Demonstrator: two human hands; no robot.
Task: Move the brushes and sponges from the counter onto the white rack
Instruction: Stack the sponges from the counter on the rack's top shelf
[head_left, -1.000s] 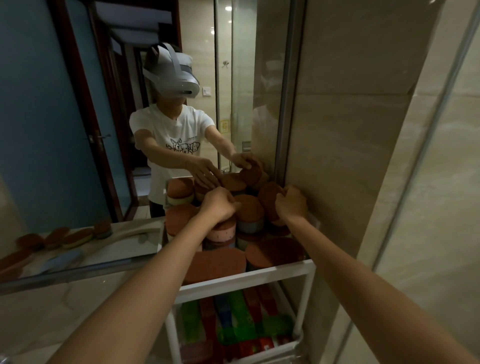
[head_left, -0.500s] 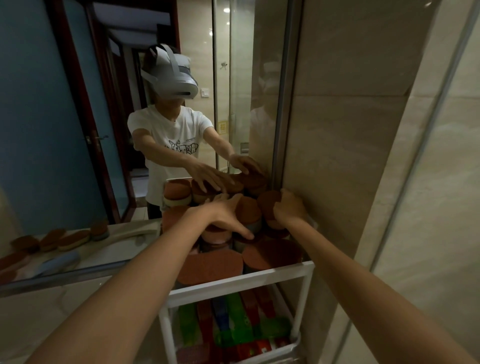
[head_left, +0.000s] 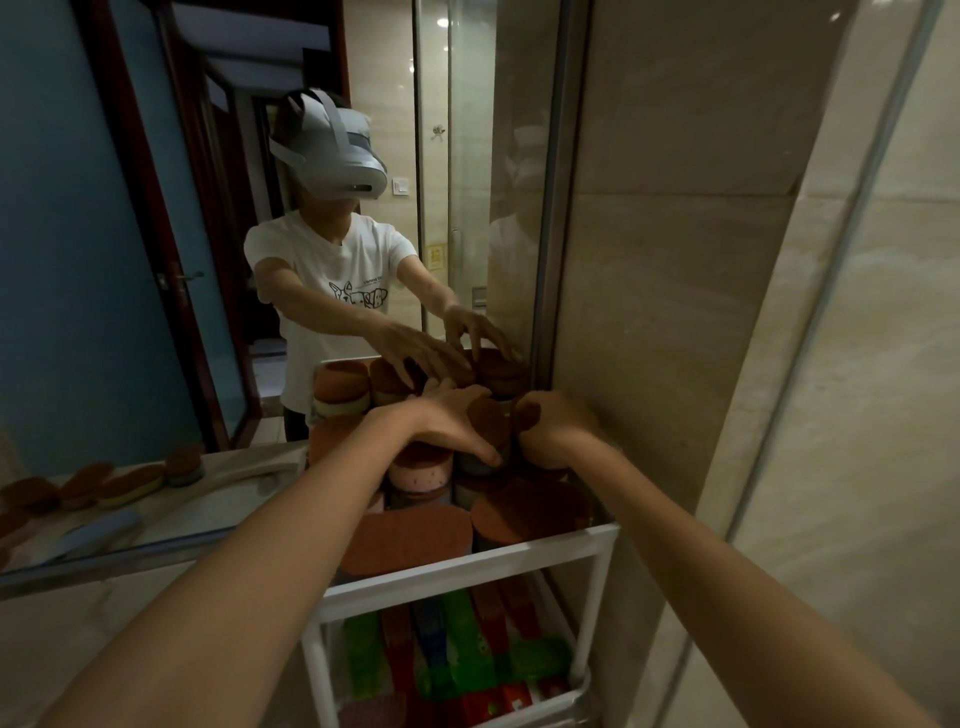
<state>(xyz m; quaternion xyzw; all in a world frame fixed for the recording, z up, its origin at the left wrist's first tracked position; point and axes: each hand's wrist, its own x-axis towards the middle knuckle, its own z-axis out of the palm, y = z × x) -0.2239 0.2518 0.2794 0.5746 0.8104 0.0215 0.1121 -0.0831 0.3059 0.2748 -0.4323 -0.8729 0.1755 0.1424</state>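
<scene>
From the head view, both hands work at the back of the white rack (head_left: 467, 564), settling the sponges (head_left: 415, 535) stacked on its top shelf: the left hand (head_left: 447, 421) lies spread over one sponge, and the right hand (head_left: 550, 423) is curled around another. Next I would free both hands gently (the stack looks loose) and go back to the counter (head_left: 67, 644). I can read no brand or writing, even on the colourful packs (head_left: 467, 660) below.

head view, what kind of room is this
Probably a home bathroom: a big wall mirror over a stone counter, marble-look wall tiles, and what looks like a glass shower door reflected behind the person.
</scene>
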